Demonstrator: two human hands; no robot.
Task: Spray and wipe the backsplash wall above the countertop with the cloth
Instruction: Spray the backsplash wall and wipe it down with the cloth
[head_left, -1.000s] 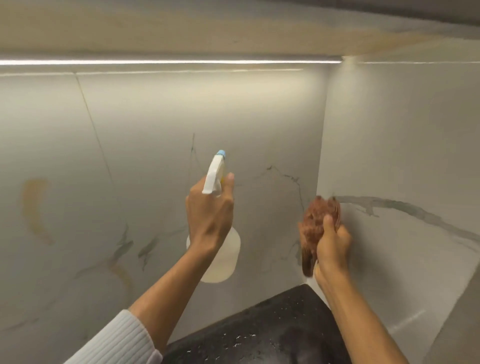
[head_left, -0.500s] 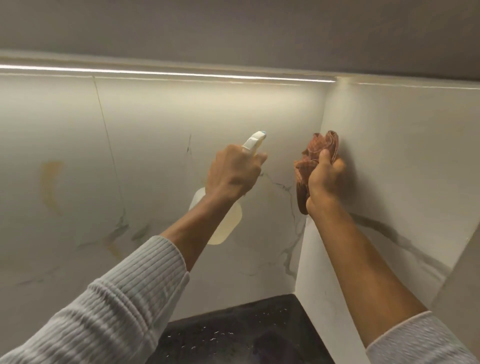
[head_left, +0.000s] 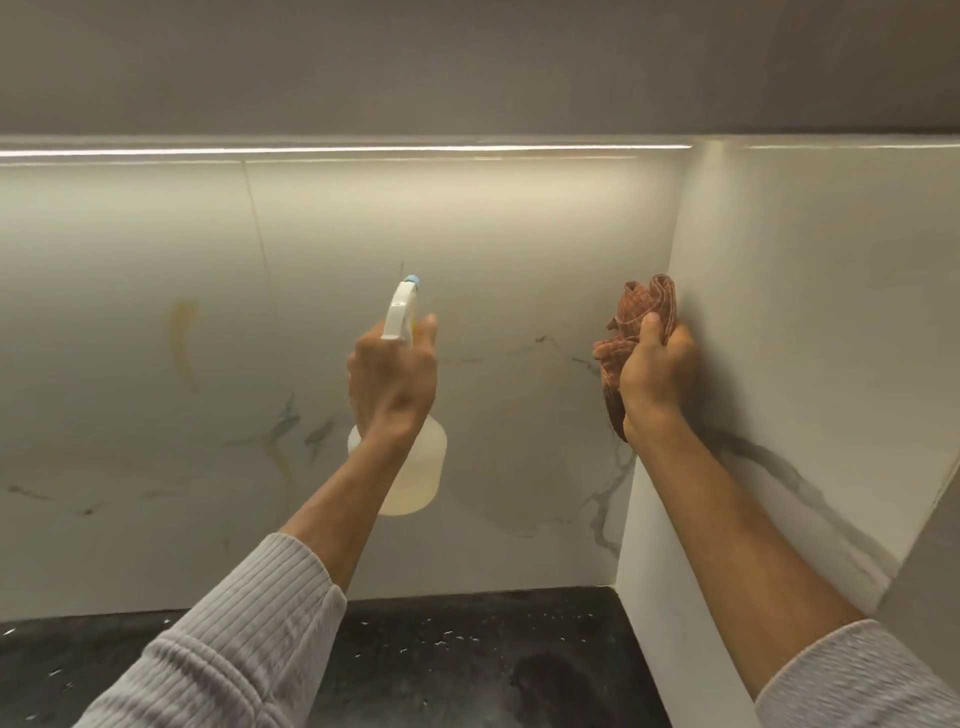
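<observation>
While bunched in right grip (head_left: 657, 371), cloth (head_left: 636, 322)

Spray bottle (head_left: 410, 462) left of cloth (head_left: 641, 332); cloth against side wall (head_left: 810, 322); countertop (head_left: 467, 660) below both.

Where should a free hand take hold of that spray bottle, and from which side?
Grip the spray bottle at its narrow neck under the white trigger head, where the left hand now wraps it. Come from behind, the nozzle pointing away at the backsplash.
</observation>
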